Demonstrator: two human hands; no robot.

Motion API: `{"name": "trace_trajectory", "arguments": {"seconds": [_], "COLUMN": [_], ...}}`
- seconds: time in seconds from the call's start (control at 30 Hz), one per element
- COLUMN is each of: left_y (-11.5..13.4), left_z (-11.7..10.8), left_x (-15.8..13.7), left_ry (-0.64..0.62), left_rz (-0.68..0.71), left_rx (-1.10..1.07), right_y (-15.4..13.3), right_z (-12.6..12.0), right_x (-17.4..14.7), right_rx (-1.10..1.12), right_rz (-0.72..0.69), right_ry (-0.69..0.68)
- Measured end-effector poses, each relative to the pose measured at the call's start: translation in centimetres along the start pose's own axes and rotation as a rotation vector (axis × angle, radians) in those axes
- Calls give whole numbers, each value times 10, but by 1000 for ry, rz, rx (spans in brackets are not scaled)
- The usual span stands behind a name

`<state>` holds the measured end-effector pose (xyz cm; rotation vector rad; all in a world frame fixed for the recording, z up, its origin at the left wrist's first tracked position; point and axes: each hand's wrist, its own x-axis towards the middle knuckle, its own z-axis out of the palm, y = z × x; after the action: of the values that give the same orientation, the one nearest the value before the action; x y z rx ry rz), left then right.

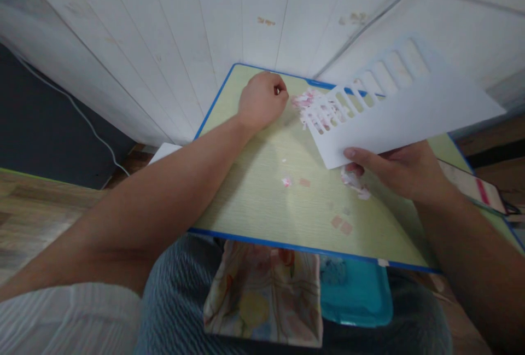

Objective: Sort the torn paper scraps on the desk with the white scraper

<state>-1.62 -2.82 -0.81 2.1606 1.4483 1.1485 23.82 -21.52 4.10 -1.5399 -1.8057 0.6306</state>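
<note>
In the head view my right hand point(396, 172) grips the lower edge of a white paper sheet point(394, 114), thumb on top. A row of slot-shaped cut-outs runs along the sheet's far edge. The sheet is tilted above the table, partly over a pile of pink and white paper scraps point(305, 99). More crumpled scraps point(355, 180) lie just below my right fingers. My left hand point(264, 98) is closed beside the pile, to its left, fingers curled to the thumb. What it holds, if anything, is hidden.
The yellow-green table point(246, 196) has a blue rim and stands against a white panelled wall point(262, 10). A small scrap point(286, 181) lies mid-table. A phone-like flat object point(471, 185) lies at right. On the lap are a flowered cloth point(266, 300) and a blue plastic tray point(361, 295).
</note>
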Motion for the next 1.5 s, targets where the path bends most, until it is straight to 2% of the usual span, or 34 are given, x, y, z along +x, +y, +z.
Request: {"name": "trace_trajectory", "arguments": {"seconds": [0.23,0.63,0.73,0.8,0.9,0.93,1.03,1.1,1.33,1.5], "left_y": [3,1,2,3,3,3,1,0,1,2], "left_z": [-1,0,-1,-2,-2,-2,0,0,0,-1], "left_x": [-2,0,-1,-1,-1,-1,-1,-1,0,-1], "left_ry": [4,-6,-13,-20,-16,-12,-3,-2,-10,-27], "left_rz": [1,-19,-31,-31,-15,-8,6,8,-3,-10], "left_rx": [22,-12,-14,-17,5,17,32,22,-7,0], "right_y": [-14,-18,-14,-10,-5,-4,-2,-2,1,-9], "right_z": [29,23,23,22,19,17,10,6,-3,-13], "right_x": [-5,-6,-6,-5,-4,-4,-2,-1,3,-1], "right_rx": [33,44,42,38,39,41,42,30,77,158], "right_rz": [71,-16,16,14,-88,-146,-323,-383,-457,-468], "right_ry": [-12,-82,-46,29,182,192,44,-69,-258,-403]}}
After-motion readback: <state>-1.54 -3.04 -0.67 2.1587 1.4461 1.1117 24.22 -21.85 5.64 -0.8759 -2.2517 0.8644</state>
